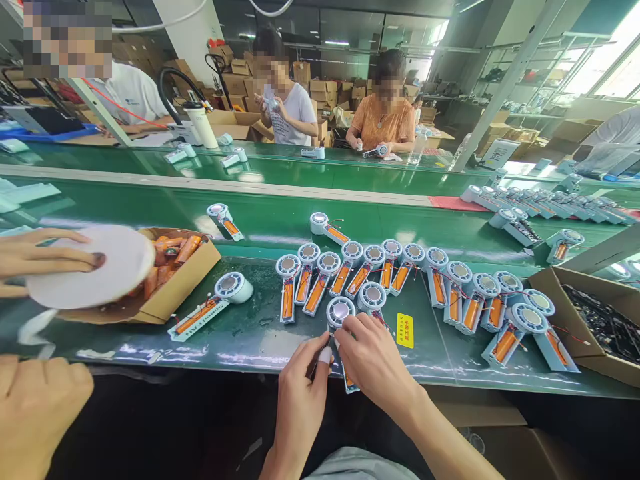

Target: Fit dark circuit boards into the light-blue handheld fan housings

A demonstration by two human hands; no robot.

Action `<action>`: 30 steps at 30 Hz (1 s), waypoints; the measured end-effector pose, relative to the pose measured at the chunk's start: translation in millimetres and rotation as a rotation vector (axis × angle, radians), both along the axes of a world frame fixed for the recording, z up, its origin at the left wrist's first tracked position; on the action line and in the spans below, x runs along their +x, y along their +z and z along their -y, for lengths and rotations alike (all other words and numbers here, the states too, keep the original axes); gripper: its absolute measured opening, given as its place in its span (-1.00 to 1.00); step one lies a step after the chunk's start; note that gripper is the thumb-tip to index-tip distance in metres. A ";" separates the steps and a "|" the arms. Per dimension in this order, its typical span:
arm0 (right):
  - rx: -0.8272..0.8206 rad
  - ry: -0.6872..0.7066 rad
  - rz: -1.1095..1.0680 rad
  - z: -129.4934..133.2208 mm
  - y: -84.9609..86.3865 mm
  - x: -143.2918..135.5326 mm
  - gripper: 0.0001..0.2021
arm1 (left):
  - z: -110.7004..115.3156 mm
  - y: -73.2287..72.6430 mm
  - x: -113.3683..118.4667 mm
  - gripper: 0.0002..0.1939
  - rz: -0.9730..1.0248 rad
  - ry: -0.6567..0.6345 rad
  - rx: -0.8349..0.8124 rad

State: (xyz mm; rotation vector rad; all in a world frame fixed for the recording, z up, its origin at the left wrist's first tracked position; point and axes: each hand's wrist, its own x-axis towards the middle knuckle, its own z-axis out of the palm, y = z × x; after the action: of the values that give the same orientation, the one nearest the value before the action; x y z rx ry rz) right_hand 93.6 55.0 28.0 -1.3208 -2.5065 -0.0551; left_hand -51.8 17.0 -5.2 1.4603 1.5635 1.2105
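Note:
A light blue handheld fan housing [341, 311] lies at the bench's front edge, its round head toward the back. Its handle end [350, 381] shows below my hands. My left hand [306, 377] is closed in a pinch at the left of the fan's neck; a small dark thing shows between thumb and fingers. My right hand [373, 357] is closed over the handle, its fingertips meeting the left ones. What the fingertips pinch is too small to name. Just behind my right hand lies another fan housing [373, 295].
Several fan housings with orange batteries [287, 293] stand in rows behind. A carton of dark parts [595, 320] is at right. At left, a co-worker's hand [50, 257] touches a white disc [100, 267] over a carton of orange batteries [185, 260]. A yellow label [405, 331] is on the bench.

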 end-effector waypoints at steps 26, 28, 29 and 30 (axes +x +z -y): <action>-0.098 0.056 -0.280 -3.6 -7.8 2.2 -0.81 | 0.3 9.4 -8.3 -0.68 -0.121 -0.086 0.108; -0.178 0.101 -0.373 -7.9 -6.8 9.0 -0.83 | -4.0 12.9 -15.6 -0.70 -0.061 -0.148 0.038; -0.212 0.104 -0.412 -9.6 -6.4 11.9 -0.85 | -6.3 14.3 -18.9 -0.71 -0.025 -0.175 0.004; -0.242 0.100 -0.443 -11.1 -6.0 14.5 -0.85 | -8.3 15.4 -21.6 -0.72 0.013 -0.199 -0.026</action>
State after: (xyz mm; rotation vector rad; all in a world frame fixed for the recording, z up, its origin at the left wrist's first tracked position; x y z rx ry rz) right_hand 108.1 66.0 22.1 -1.1351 -2.2378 0.5194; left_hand -73.4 25.3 10.2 1.5475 1.3838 1.0778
